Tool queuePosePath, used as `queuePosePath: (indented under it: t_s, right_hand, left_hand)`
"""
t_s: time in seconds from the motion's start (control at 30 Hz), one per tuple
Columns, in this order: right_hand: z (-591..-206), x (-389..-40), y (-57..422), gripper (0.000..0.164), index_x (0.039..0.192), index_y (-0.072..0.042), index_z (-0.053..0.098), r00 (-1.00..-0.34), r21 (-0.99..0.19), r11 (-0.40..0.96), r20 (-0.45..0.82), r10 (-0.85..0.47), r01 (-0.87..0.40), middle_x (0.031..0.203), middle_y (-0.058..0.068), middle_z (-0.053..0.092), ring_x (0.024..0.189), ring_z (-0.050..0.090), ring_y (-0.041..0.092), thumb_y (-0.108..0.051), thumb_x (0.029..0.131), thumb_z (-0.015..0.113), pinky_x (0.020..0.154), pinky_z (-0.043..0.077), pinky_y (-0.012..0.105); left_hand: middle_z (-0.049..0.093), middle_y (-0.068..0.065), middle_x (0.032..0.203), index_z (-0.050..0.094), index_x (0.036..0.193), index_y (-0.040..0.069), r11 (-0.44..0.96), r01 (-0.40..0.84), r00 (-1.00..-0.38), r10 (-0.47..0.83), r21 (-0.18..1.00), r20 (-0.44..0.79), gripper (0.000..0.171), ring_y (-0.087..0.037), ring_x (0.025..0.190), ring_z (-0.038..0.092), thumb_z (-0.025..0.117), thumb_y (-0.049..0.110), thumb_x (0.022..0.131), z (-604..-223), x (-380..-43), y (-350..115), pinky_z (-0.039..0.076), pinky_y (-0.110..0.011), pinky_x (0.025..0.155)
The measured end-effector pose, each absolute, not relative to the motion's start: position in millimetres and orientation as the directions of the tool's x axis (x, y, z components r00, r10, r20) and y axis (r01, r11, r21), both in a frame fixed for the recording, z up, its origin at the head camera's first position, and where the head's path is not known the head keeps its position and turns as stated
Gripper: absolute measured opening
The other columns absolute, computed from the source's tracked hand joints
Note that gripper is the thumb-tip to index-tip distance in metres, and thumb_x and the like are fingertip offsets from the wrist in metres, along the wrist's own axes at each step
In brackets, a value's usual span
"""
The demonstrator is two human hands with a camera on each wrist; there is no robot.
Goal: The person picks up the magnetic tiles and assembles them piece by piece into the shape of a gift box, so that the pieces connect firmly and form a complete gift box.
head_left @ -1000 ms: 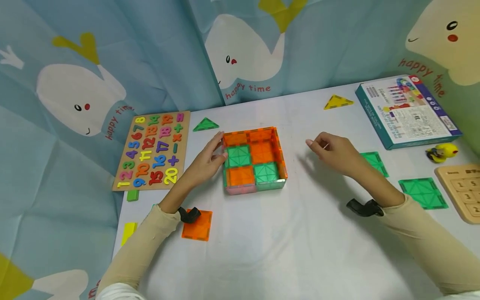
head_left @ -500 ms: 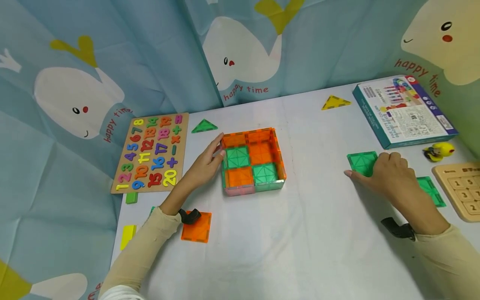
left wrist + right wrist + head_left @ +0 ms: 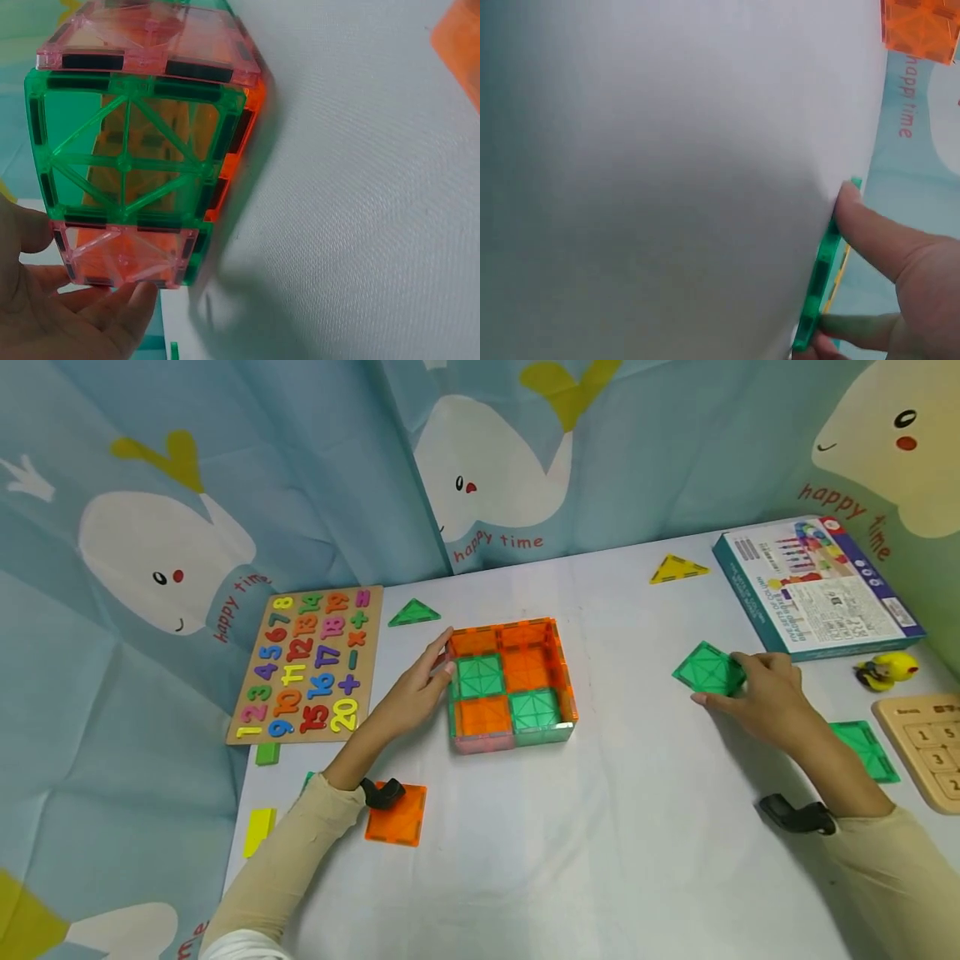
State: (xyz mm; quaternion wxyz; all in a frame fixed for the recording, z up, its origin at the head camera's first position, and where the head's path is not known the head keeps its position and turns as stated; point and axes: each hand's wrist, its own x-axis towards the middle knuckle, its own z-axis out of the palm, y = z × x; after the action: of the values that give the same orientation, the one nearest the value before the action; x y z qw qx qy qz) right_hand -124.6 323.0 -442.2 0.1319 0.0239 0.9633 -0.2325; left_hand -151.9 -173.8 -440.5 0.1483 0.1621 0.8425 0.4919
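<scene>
An open-topped box of magnetic tiles [image 3: 483,716], with orange, green and pink panels, stands on the white table. My left hand [image 3: 412,691] rests against its left wall near the back corner. In the left wrist view, the fingertips [image 3: 142,300] lie right at the edge of a pink tile [image 3: 127,251], with the thumb near its upper side. Out to the right, my right hand [image 3: 761,697] pinches a green square magnetic tile [image 3: 707,669] by its edges. The right wrist view shows that green tile [image 3: 821,274] nearly edge-on between thumb and fingers.
Another green square tile [image 3: 866,752] lies partly behind the right forearm. A yellow triangle tile [image 3: 678,569], a boxed toy set [image 3: 821,585] and a duck figure [image 3: 887,670] sit farther back. Left are a number board [image 3: 303,664], a green triangle [image 3: 415,612] and an orange tile [image 3: 397,816].
My right hand has reached right to the green square tile, taken hold of it, and turned and drawn it slightly leftward. The left hand stays at the box.
</scene>
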Motion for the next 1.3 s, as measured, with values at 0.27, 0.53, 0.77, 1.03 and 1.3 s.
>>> queuePosePath:
  t_s: [0.27, 0.53, 0.77, 1.03, 1.3]
  right_hand:
    - [-436, -153, 310, 0.093, 0.151, 0.023, 0.032, -0.969, -0.461, 0.887, -0.210, -0.129, -0.018, 0.143, 0.052, 0.025, 0.129, 0.025, 0.066, -0.031, 0.094, 0.082, 0.094, 0.037, 0.077]
    - [-397, -200, 246, 0.089, 0.154, 0.009, 0.043, -0.945, -0.538, 0.822, -0.132, -0.300, -0.186, 0.147, 0.039, 0.033, 0.133, 0.033, 0.055, -0.039, 0.090, 0.085, 0.104, 0.038, 0.071]
    - [-363, -221, 169, 0.082, 0.152, 0.002, 0.051, -0.857, -0.543, 0.741, -0.073, -0.510, -0.395, 0.142, 0.027, 0.044, 0.129, 0.041, 0.042, -0.037, 0.089, 0.087, 0.105, 0.043, 0.059]
    - [-361, -222, 93, 0.082, 0.148, 0.001, 0.056, -0.709, -0.502, 0.664, -0.135, -0.692, -0.553, 0.139, 0.020, 0.051, 0.126, 0.046, 0.035, -0.041, 0.086, 0.089, 0.104, 0.049, 0.051]
    - [-367, -220, 64, 0.086, 0.150, -0.002, 0.056, -0.667, -0.415, 0.677, -0.196, -0.719, -0.607, 0.142, 0.016, 0.051, 0.126, 0.046, 0.034, -0.048, 0.086, 0.088, 0.106, 0.045, 0.047]
  left_hand:
    - [0.012, 0.002, 0.178, 0.012, 0.171, 0.022, 0.420, 0.119, -0.895, 0.438, 0.900, -0.086, 0.061, -0.027, 0.161, 0.026, 0.039, 0.023, 0.116, -438, -153, -176, 0.029, -0.045, 0.128]
    - [0.014, 0.001, 0.177, 0.015, 0.171, 0.024, 0.385, 0.107, -0.886, 0.455, 0.917, -0.087, 0.064, -0.029, 0.160, 0.026, 0.045, 0.023, 0.114, -437, -156, -180, 0.031, -0.048, 0.127]
    - [0.014, -0.003, 0.177, 0.016, 0.171, 0.021, 0.362, 0.085, -0.884, 0.457, 0.928, -0.097, 0.069, -0.029, 0.159, 0.029, 0.051, 0.020, 0.112, -438, -158, -182, 0.034, -0.046, 0.126]
    - [0.019, 0.000, 0.176, 0.017, 0.171, 0.023, 0.418, 0.105, -0.900, 0.426, 0.902, -0.093, 0.085, -0.030, 0.158, 0.033, 0.069, 0.028, 0.104, -436, -157, -178, 0.038, -0.049, 0.123]
    - [0.023, -0.006, 0.175, 0.020, 0.170, 0.018, 0.512, 0.163, -0.921, 0.385, 0.844, -0.056, 0.089, -0.029, 0.153, 0.040, 0.075, 0.031, 0.101, -431, -156, -175, 0.045, -0.049, 0.119]
